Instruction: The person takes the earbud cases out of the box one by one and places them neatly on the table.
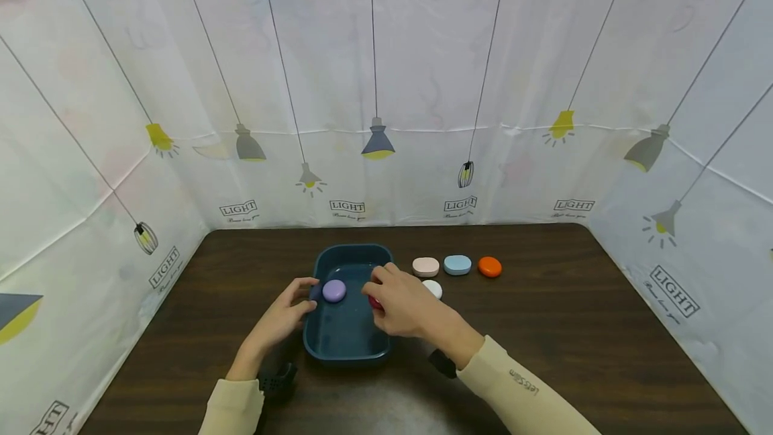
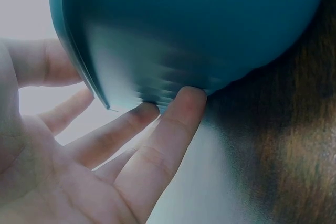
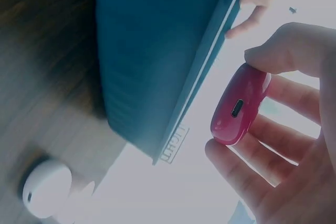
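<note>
A dark teal tray point(image 1: 347, 341) stands on the table. My left hand point(image 1: 284, 311) is at its left side, fingertips against the outer wall and a finger over the rim. In the left wrist view, the fingers point(image 2: 173, 135) touch the ribbed outside of the tray. My right hand point(image 1: 401, 301) pinches a glossy red earbud case point(image 3: 241, 106) between thumb and fingertips, over the tray's right side; its charging slot shows. Inside the tray lie a lilac rounded case point(image 1: 334, 291) and, by the left wall, a dark blue piece point(image 1: 315, 292), partly hidden.
Right of the tray sit a pale pink case point(image 1: 425, 266), a light blue case point(image 1: 457, 264) and an orange case point(image 1: 490, 266) in a row. A white case point(image 1: 433, 288) is partly behind my right hand. A printed curtain point(image 1: 423, 86) surrounds the dark wooden table point(image 1: 561, 327).
</note>
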{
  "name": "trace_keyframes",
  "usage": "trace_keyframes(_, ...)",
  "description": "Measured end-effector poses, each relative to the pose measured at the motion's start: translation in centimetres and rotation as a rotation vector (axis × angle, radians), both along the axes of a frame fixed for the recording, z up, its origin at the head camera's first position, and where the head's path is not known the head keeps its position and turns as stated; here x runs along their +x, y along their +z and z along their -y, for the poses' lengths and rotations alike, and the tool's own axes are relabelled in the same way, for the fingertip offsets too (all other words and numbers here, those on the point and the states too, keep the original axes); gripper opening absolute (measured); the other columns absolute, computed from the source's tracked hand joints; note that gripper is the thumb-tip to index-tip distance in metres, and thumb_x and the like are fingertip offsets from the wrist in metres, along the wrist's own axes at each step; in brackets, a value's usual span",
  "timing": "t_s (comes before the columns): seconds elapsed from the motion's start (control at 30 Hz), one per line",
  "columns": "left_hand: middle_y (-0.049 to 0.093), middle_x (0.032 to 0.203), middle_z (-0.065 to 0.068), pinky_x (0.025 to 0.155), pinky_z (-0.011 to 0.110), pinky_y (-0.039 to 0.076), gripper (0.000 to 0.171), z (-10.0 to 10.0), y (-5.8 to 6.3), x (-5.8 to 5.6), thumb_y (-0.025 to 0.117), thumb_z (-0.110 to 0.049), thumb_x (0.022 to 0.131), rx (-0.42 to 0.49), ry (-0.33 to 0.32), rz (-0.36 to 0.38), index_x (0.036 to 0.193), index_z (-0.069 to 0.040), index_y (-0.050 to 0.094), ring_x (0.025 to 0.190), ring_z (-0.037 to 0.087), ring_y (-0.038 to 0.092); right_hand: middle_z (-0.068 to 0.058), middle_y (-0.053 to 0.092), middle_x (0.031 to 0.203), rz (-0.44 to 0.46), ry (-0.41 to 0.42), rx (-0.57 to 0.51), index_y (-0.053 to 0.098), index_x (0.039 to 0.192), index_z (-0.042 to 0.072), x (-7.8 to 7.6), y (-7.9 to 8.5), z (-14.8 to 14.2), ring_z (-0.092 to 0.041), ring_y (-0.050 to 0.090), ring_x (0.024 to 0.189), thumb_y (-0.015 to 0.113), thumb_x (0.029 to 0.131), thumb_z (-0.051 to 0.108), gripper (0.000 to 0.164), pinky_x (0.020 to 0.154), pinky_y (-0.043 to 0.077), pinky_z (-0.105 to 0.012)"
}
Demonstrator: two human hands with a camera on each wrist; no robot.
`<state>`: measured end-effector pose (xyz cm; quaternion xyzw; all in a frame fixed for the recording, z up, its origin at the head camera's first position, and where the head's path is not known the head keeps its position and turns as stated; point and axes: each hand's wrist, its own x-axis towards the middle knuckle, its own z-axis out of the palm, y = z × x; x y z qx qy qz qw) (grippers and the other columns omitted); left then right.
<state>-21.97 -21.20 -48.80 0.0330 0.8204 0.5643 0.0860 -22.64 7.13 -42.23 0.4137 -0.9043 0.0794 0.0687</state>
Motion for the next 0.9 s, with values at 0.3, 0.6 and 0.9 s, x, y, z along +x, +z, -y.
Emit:
trace_keyframes(0.3, 0.043, 0.149, 0.023, 0.095, 0.059, 0.051, 0.044, 0.0, 0.2, 0.1, 0.052, -0.012, 0.104, 0.001, -0.007, 0.0, 0.147, -0.012, 0.045, 0.127, 0.042, 0.053, -0.002, 0.057, 0.105, -0.054, -0.062, 0.014, 0.069, 0.111, 0.015, -0.5, 0.5, -2.0, -0.02, 0.047, 0.095, 0.072, 0.086, 0.021, 0.027, 0.082, 0.05, -0.033)
trace_keyframes(0.6, 0.041, 0.151, 0.024, 0.094, 0.058, 0.052, 0.044, 0.0, 0.5, 0.2, 0.052, -0.012, 0.104, 0.016, -0.021, -0.008, 0.147, -0.011, 0.044, 0.127, 0.043, 0.052, -0.004, 0.056, 0.102, -0.101, -0.099, 0.008, 0.069, 0.106, 0.013, -1.4, 0.9, -4.0, -0.022, 0.047, 0.091, 0.074, 0.084, 0.018, 0.023, 0.075, 0.049, -0.033)
trace_keyframes(0.9, 0.043, 0.149, 0.022, 0.092, 0.054, 0.054, 0.043, 0.0, 0.2, 0.2, 0.053, -0.012, 0.104, 0.012, -0.009, -0.002, 0.146, -0.013, 0.046, 0.125, 0.04, 0.054, -0.006, 0.056, 0.101, -0.044, -0.163, 0.005, 0.067, 0.108, 0.012, -2.7, 0.0, -6.8, -0.024, 0.048, 0.091, 0.073, 0.085, 0.019, 0.025, 0.074, 0.049, -0.034)
